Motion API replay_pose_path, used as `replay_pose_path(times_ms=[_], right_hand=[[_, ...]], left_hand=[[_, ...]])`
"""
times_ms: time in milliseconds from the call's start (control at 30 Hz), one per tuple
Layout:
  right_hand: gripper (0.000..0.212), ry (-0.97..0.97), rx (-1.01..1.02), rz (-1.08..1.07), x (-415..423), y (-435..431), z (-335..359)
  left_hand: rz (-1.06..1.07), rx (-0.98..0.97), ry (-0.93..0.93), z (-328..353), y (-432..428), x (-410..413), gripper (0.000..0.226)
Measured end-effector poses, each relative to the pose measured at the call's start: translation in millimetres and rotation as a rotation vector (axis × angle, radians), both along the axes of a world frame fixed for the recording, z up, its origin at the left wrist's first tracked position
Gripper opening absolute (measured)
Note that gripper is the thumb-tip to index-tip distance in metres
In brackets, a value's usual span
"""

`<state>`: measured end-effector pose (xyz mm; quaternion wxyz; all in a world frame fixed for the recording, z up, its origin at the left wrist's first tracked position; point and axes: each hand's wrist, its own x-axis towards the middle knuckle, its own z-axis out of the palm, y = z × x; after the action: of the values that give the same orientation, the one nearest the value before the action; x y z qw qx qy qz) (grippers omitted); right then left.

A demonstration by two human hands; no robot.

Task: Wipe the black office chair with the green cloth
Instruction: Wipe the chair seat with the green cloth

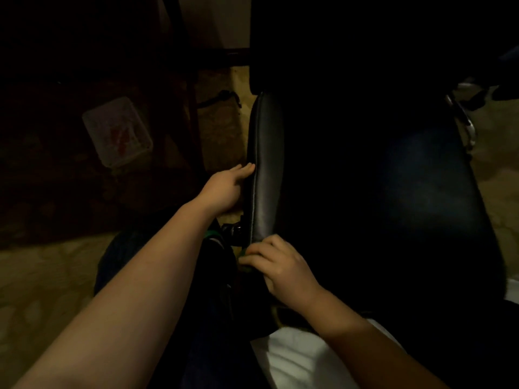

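Nearest the camera, a fold of white fabric (295,357) lies across the lap. Just past it the right hand (282,269) sits at the near tip of the armrest pad (265,169). Its fingers (259,252) are curled and pressed close together, bunching the green cloth (243,259) against the pad's end (only a small rim of green shows below the knuckles, the rest is hidden). The pad's long axis runs almost straight away from the person, so nearly all of its length lies ahead of those fingers, and the natural stroke looks like a push forward along the stitched seam. About halfway up, the left hand (224,189) is on the pad's outer side, with one digit laid along the seam. The other fingers pass below the edge out of sight, so it looks like a steadying hold, though how far they wrap cannot be told. That hand is beside the wiping path, not on the top face, yet it would probably have to shift if the cloth follows the outer edge. To the right of the pad, the seat of the black office chair (407,192) spreads wide and dark, well apart from the cloth. Farther off, a chrome bracket (464,122) glints at the chair's far side, and a clear lid (118,131) lies on the dark rug (56,178) to the left.
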<state>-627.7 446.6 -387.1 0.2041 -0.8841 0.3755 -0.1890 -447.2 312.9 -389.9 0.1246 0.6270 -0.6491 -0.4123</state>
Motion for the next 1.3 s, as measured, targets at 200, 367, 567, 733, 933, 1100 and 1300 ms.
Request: replay_pose_path(times_ms=[200,367,567,733,933,1100,1300], right_hand=[[0.035,-0.030,0.068,-0.285,9.5,-94.3,3.0],[0.032,-0.053,0.095,-0.373,5.6,-167.9,1.4],[0.032,-0.016,0.057,-0.469,7.7,-240.8,-4.1],[0.029,0.023,0.014,-0.560,11.2,-287.9,-7.0],[0.029,-0.066,0.081,-0.711,18.5,-337.8,-10.9],[0.034,-0.086,0.193,-0.855,25.8,-367.4,-11.5],[0.032,-0.039,0.156,-0.749,31.5,-347.3,-9.1]], left_hand=[[0.087,-0.042,0.061,-0.1,-27.3,9.4,0.054],[0.097,-0.055,-0.073,-6.3,-47.4,7.8,0.052],[-0.053,0.009,-0.155,-15.4,-65.5,0.7,0.057],[-0.066,0.008,-0.137,-13.1,-76.6,-2.6,0.061],[-0.120,0.084,-0.144,-15.8,-81.6,-5.3,0.076],[-0.167,0.130,-0.102,-16.5,-82.1,-0.7,0.076],[-0.218,0.172,-0.132,-16.0,-84.4,-4.4,0.077]])
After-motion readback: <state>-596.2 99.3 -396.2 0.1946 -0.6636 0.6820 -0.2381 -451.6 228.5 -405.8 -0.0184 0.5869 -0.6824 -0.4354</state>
